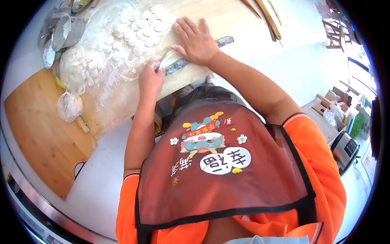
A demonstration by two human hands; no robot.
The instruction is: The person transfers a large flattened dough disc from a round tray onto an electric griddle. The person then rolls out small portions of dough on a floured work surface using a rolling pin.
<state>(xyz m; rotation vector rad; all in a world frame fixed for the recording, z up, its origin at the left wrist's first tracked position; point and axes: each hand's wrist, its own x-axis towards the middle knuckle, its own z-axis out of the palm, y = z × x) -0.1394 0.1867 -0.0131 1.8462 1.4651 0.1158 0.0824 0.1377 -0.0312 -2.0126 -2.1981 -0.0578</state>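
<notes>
My right hand (196,42) lies flat with its fingers spread over a dark, flour-dusted rolling pin (225,41) near the front edge of the floured board (118,91). Just left of it, my left hand (152,75) is closed, its fingertips pinched at the edge of a pale, thin dough piece (168,59) beside the pin's left end. Most of that dough is hidden by the hands and the pin. Several small white dough pieces (142,34) are spread on the board beyond my hands.
Metal bowls (68,32) stand at the board's far left, near a large dough lump (73,69) and a plastic bag (70,106). Long wooden sticks (268,18) lie at the back right. A black appliance (344,151) is at the right.
</notes>
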